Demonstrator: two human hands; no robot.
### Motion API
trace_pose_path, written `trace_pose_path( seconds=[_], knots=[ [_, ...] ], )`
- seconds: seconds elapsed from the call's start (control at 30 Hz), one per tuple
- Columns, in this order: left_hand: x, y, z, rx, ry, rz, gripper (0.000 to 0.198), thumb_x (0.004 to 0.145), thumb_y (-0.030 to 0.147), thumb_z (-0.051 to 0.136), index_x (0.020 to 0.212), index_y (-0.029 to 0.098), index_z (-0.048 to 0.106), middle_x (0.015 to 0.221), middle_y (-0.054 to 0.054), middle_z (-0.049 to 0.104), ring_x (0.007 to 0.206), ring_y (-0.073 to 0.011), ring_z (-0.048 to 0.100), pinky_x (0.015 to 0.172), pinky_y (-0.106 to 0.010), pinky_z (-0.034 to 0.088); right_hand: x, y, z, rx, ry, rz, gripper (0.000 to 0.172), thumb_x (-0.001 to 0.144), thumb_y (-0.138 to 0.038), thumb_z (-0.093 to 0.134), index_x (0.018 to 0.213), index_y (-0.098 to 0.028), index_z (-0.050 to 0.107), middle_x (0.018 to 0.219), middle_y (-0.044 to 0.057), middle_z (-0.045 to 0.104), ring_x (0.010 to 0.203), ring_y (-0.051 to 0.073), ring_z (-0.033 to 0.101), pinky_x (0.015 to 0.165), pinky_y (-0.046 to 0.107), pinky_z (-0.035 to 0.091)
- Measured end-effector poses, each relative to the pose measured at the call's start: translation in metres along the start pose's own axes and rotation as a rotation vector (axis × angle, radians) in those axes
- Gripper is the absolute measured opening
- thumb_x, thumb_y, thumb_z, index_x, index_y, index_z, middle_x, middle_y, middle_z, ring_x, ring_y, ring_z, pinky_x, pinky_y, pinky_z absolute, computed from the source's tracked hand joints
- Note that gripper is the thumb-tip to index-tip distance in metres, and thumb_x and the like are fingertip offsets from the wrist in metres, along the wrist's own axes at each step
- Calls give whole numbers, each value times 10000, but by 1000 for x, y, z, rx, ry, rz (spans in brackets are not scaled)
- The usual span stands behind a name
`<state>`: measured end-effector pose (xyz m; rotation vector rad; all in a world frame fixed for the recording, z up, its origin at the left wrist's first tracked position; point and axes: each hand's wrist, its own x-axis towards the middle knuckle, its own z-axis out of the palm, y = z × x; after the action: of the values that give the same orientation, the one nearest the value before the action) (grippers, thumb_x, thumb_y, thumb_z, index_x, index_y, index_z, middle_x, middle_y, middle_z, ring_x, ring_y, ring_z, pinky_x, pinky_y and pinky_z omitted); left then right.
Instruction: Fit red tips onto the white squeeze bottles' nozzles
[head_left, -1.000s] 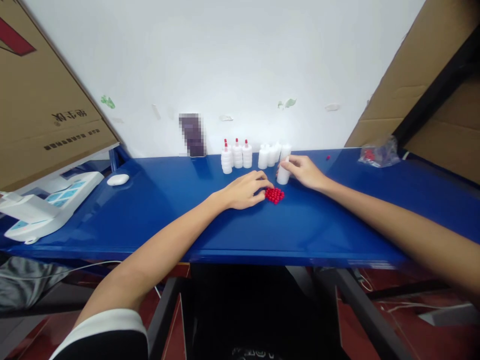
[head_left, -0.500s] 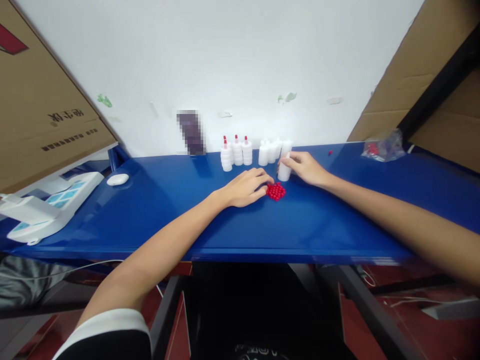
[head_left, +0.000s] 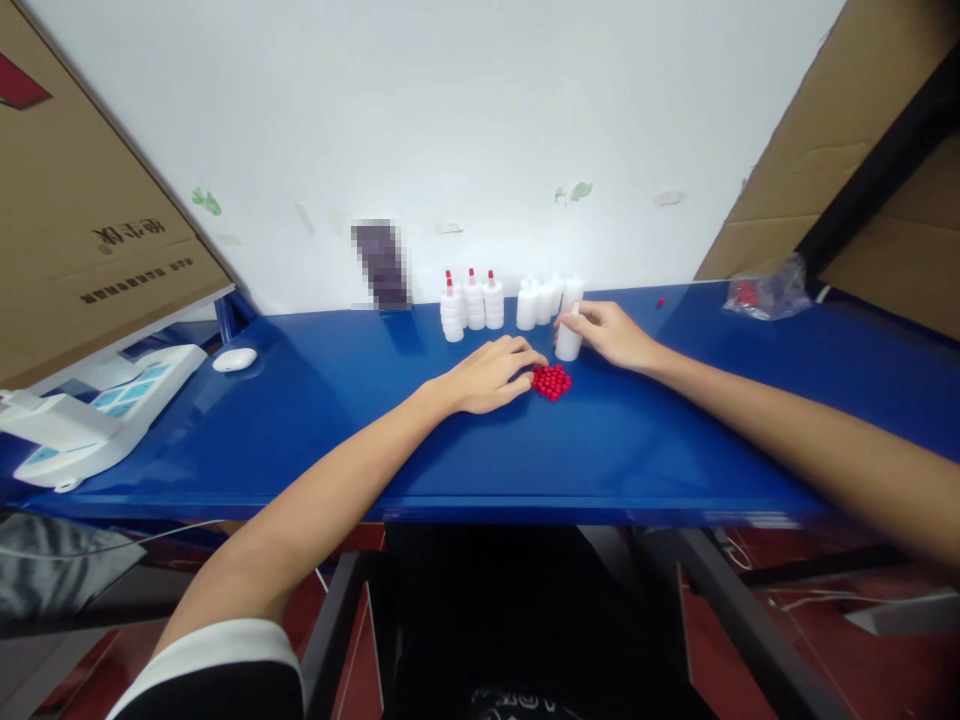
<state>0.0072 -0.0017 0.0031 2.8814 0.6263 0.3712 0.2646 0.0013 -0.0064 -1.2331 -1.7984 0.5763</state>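
My left hand [head_left: 491,373] rests on the blue table [head_left: 315,420] with curled fingers touching the left side of a small heap of red caps [head_left: 552,381]; whether it pinches one is hidden. My right hand [head_left: 611,334] grips a white uncapped bottle [head_left: 568,340] standing just behind the heap. Near the wall stand three white bottles with red caps [head_left: 471,303] and a cluster of uncapped white bottles [head_left: 541,301].
A white machine with blue buttons [head_left: 90,412] and a white oval object [head_left: 235,359] sit at the left. Cardboard boxes [head_left: 82,190] flank both sides. A clear plastic bag [head_left: 765,289] lies at the right rear, with a stray red cap [head_left: 660,302] near it.
Both hands stay almost where they were; only the camera view has shifted slightly downward.
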Motion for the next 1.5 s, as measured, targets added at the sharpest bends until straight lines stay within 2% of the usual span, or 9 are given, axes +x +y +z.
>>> trace_pose_path(
  seconds=[0.23, 0.43, 0.53, 0.67, 0.87, 1.03, 1.2, 1.33, 1.5],
  knots=[
    [0, -2, 1, -17, 5, -16, 452, 1037, 331, 368, 1359, 164, 637, 1309, -152, 624, 1215, -289, 575, 1098, -475, 455, 0, -4, 2, 199, -29, 35, 356, 826, -564, 754, 874, -215, 705, 894, 84, 777, 875, 276, 718, 838, 431, 568],
    [1, -2, 1, 28, 84, -40, 425, 1029, 295, 368, 1334, 188, 644, 1275, -131, 658, 1222, -279, 613, 1134, -501, 416, 0, -9, 8, 558, -51, 163, 196, 783, -323, 776, 902, -203, 678, 823, 61, 725, 817, 236, 738, 810, 434, 600],
    [3, -2, 1, 26, 269, -92, 356, 997, 252, 403, 1204, 173, 682, 1076, -101, 721, 1056, -251, 670, 1053, -460, 471, -2, -15, 6, 429, -126, 126, 93, 821, -288, 682, 824, -196, 695, 755, 54, 709, 735, 209, 710, 760, 384, 580],
    [4, -1, 0, -40, 434, -202, 276, 947, 218, 452, 1055, 158, 699, 733, -27, 661, 694, -181, 615, 754, -346, 504, -4, -22, 3, 137, -234, 44, 186, 867, -290, 572, 815, -193, 723, 722, 60, 714, 699, 200, 672, 669, 329, 504],
    [4, 2, 1, 47, 386, -127, 277, 948, 252, 463, 774, 173, 663, 788, -64, 655, 705, -183, 584, 703, -353, 474, -5, -16, 0, -337, -86, -98, 171, 812, -229, 554, 745, -214, 712, 785, 53, 731, 737, 222, 637, 735, 369, 454],
    [3, 2, -2, 147, 276, -124, 401, 1011, 284, 419, 670, 184, 606, 702, -60, 636, 727, -207, 586, 813, -412, 466, -5, -22, -12, -384, -342, -99, 125, 764, -222, 646, 729, -245, 764, 813, 22, 780, 755, 233, 678, 756, 368, 470],
    [1, 0, -2, 44, 215, -55, 413, 1059, 331, 382, 833, 169, 687, 776, -58, 651, 695, -177, 584, 740, -350, 471, -7, -34, -20, -442, -427, -135, 275, 815, -296, 613, 997, -246, 813, 1019, 27, 820, 880, 249, 736, 799, 366, 516],
    [-1, 0, -1, 38, 210, 40, 352, 1032, 291, 417, 1180, 176, 716, 1126, -110, 670, 992, -215, 642, 907, -369, 524, -7, -36, -24, -471, -543, -169, 368, 877, -350, 564, 1130, -230, 802, 1097, 42, 820, 935, 250, 750, 841, 378, 535],
    [-2, 2, -3, 55, 124, 67, 467, 1007, 241, 386, 1383, 209, 662, 1304, -128, 609, 1199, -253, 588, 1075, -436, 496, -7, -31, -26, -444, -587, -210, 397, 923, -403, 548, 1162, -229, 814, 1072, 61, 825, 888, 237, 747, 817, 384, 539]
  ],
)
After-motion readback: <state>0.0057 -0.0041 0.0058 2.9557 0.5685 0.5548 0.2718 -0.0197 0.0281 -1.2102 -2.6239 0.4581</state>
